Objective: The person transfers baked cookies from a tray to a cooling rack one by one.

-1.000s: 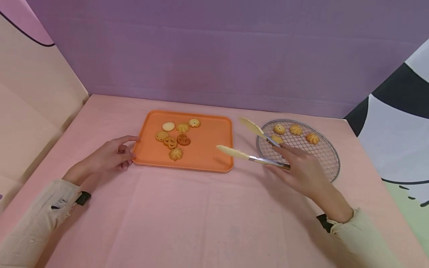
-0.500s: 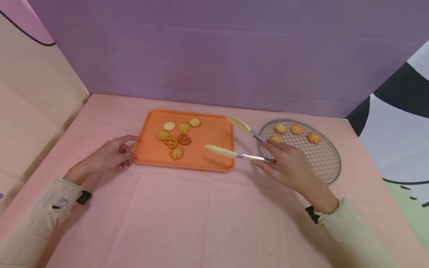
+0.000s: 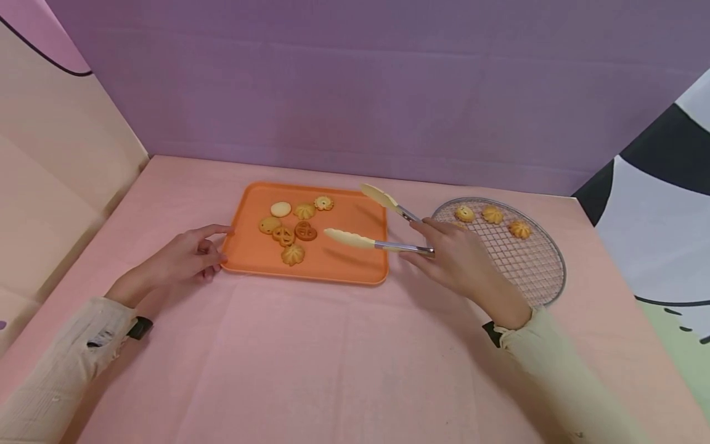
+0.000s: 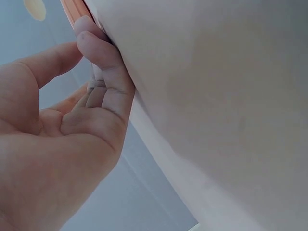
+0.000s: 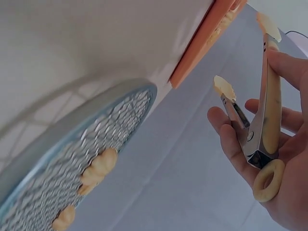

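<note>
My left hand [image 3: 180, 253] holds the left rim of an orange tray [image 3: 349, 265], its index finger and thumb set apart along that edge. In the left wrist view only a strip of the tray [image 4: 74, 12] shows past the fingers. Several cookies lie on the tray, among them a pretzel-shaped one [image 3: 283, 237], a dark brown one [image 3: 306, 231] and a flower-shaped one [image 3: 293, 254]. My right hand [image 3: 457, 256] grips metal tongs [image 3: 405, 246] with cream tips. The tongs stand spread over the tray's right part, nothing between their tips.
Right of the tray lies a round wire rack [image 3: 532, 265] with several cookies, including a flower-shaped cookie [image 3: 520, 229]; my right hand partly covers it. A purple wall [image 3: 355, 92] rises behind the pink table [image 3: 333, 357].
My right hand has carried the spread tongs leftward from beside the rack to above the tray's right part. The left hand stays at the tray's rim.
</note>
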{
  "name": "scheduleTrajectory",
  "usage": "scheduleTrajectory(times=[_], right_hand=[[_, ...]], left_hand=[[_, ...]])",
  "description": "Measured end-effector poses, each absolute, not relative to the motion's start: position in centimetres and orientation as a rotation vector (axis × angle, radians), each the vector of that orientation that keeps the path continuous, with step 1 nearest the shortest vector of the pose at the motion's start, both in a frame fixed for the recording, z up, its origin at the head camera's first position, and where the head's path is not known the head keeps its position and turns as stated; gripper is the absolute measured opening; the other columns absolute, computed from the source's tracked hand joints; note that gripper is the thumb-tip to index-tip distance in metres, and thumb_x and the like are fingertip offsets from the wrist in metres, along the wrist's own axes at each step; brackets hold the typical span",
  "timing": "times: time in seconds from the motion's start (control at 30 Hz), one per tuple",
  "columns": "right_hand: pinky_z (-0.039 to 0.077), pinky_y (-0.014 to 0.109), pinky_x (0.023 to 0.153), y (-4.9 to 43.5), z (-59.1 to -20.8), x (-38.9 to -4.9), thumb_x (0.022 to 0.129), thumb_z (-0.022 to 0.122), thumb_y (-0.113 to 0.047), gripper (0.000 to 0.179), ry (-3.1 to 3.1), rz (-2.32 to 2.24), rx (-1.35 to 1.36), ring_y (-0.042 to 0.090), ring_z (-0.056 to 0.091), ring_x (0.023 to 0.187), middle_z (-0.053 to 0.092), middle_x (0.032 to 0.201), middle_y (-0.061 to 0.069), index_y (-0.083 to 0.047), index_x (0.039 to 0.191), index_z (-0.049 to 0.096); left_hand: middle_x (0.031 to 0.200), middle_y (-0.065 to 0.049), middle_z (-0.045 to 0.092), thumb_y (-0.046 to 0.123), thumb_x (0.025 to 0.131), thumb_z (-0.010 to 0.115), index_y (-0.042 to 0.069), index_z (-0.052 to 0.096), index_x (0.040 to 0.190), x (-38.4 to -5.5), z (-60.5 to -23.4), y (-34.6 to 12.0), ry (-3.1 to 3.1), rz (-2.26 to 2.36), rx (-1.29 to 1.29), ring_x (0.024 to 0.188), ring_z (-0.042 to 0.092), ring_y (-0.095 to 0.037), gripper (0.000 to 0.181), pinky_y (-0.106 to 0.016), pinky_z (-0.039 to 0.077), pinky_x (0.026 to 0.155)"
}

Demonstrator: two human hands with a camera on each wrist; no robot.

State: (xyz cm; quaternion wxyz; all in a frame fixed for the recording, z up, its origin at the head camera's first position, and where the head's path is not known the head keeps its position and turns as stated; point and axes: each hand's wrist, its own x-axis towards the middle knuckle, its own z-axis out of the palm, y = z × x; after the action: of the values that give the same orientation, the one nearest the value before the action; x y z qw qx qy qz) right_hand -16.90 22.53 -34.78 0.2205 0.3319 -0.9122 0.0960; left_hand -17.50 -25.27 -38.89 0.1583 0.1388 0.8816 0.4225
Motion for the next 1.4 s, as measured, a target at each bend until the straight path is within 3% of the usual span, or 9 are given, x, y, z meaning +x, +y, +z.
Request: scheduleTrajectory(times=[0.13, 0.4, 0.67, 0.83, 1.0, 1.4], right_hand=[[0.055, 0.045, 0.063, 21.6, -34.9, -17.5, 0.085, 0.077, -0.044, 0.056, -2.579, 0.257, 0.927, 0.029, 0.069, 0.076, 0.071, 0.108, 0.014, -0.003, 0.122, 0.067], [0.057, 0.047, 0.064, 19.9, -34.9, -18.1, 0.085, 0.076, -0.046, 0.059, -2.629, 0.190, 0.961, 0.035, 0.071, 0.088, 0.069, 0.118, 0.020, -0.003, 0.124, 0.067], [0.055, 0.043, 0.061, 18.1, -34.9, -18.5, 0.083, 0.079, -0.044, 0.062, -2.646, 0.180, 1.002, 0.028, 0.069, 0.080, 0.070, 0.112, 0.015, -0.003, 0.127, 0.065], [0.054, 0.041, 0.062, 17.2, -35.2, -18.5, 0.084, 0.078, -0.047, 0.066, -2.702, 0.204, 0.956, 0.025, 0.065, 0.076, 0.070, 0.097, 0.010, -0.004, 0.132, 0.062], [0.047, 0.034, 0.054, 16.8, -35.4, -18.4, 0.084, 0.078, -0.045, 0.063, -2.723, 0.267, 0.949, 0.018, 0.055, 0.063, 0.057, 0.073, 0.001, -0.002, 0.128, 0.063], [0.042, 0.029, 0.046, 17.0, -35.8, -18.4, 0.085, 0.079, -0.036, 0.053, -2.663, 0.212, 0.991, 0.015, 0.051, 0.056, 0.061, 0.070, 0.002, -0.001, 0.123, 0.069]], left_hand=[[0.076, -0.009, 0.065, 0.004, 0.096, 0.063, 0.000, 0.038, 0.147, -17.5, -38.9, -25.3, 2.520, 1.208, 0.405, 0.061, 0.061, -0.020, 0.057, -0.029, 0.054, 0.056], [0.076, -0.010, 0.064, 0.004, 0.096, 0.063, 0.001, 0.039, 0.147, -17.4, -38.9, -25.3, 2.526, 1.207, 0.391, 0.061, 0.060, -0.020, 0.056, -0.029, 0.054, 0.055], [0.078, -0.010, 0.064, 0.005, 0.096, 0.063, 0.000, 0.036, 0.149, -17.4, -38.8, -25.3, 2.510, 1.211, 0.399, 0.062, 0.060, -0.019, 0.059, -0.029, 0.054, 0.056], [0.077, -0.011, 0.064, 0.003, 0.096, 0.062, 0.000, 0.037, 0.148, -17.3, -38.6, -25.2, 2.510, 1.215, 0.406, 0.062, 0.060, -0.019, 0.058, -0.029, 0.055, 0.057], [0.077, -0.012, 0.064, 0.003, 0.096, 0.062, -0.001, 0.037, 0.148, -17.3, -38.6, -25.2, 2.505, 1.221, 0.404, 0.062, 0.061, -0.019, 0.057, -0.029, 0.055, 0.056], [0.080, -0.010, 0.064, 0.005, 0.096, 0.063, 0.000, 0.034, 0.150, -17.4, -38.7, -25.3, 2.492, 1.221, 0.411, 0.063, 0.060, -0.020, 0.061, -0.029, 0.055, 0.057]])
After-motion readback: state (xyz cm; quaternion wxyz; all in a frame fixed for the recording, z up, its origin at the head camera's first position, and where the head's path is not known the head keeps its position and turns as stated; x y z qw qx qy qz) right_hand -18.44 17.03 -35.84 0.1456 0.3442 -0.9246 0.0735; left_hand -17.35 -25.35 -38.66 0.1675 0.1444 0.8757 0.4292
